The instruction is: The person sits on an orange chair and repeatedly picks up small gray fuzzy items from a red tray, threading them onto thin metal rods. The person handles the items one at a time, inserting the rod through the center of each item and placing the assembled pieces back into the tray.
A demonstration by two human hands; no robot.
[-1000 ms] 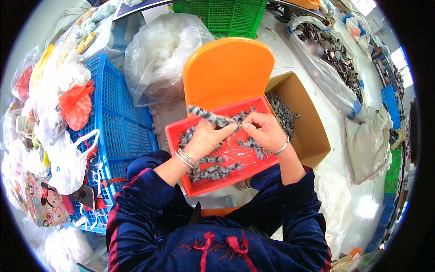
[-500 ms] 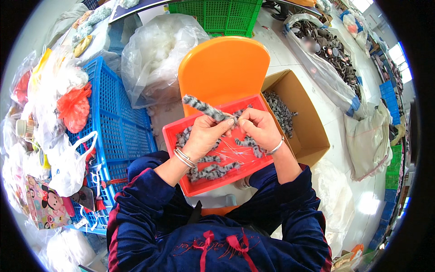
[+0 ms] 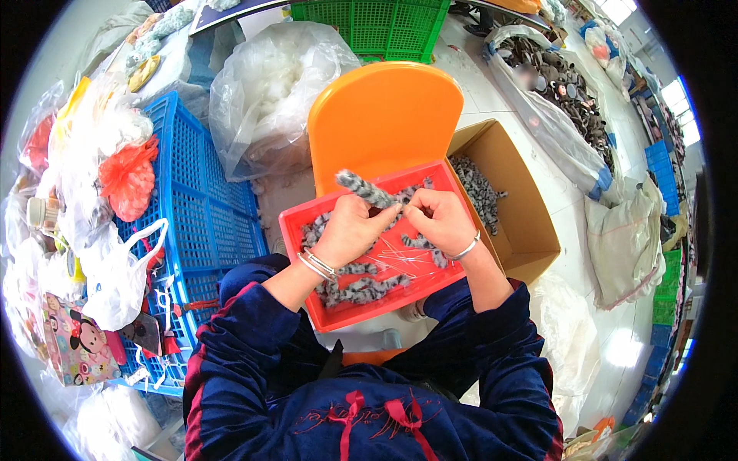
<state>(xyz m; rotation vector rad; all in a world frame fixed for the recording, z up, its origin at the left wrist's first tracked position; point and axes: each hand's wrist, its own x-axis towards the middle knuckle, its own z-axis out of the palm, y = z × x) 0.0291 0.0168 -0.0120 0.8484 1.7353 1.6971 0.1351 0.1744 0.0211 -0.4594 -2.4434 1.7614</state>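
My left hand is closed around a grey-and-black striped plush tube, shaped like a tail. Its rounded end sticks out to the upper left, above the fist. My right hand is closed too, pinching at the tube's lower end beside the left fingertips; the exact point of contact is hidden. Both hands are over a red plastic tray resting across my lap. More striped plush tubes lie in the tray, with several thin pale wires or sticks among them.
An orange chair stands beyond the tray. A cardboard box of striped pieces is at the right. On the left are a blue crate and a clear bag of white stuffing. A green crate stands at the back.
Less of the plush tube shows above my left hand, and its free end has moved down and right. My right hand stays pinched at the lower end. The view has shifted slightly.
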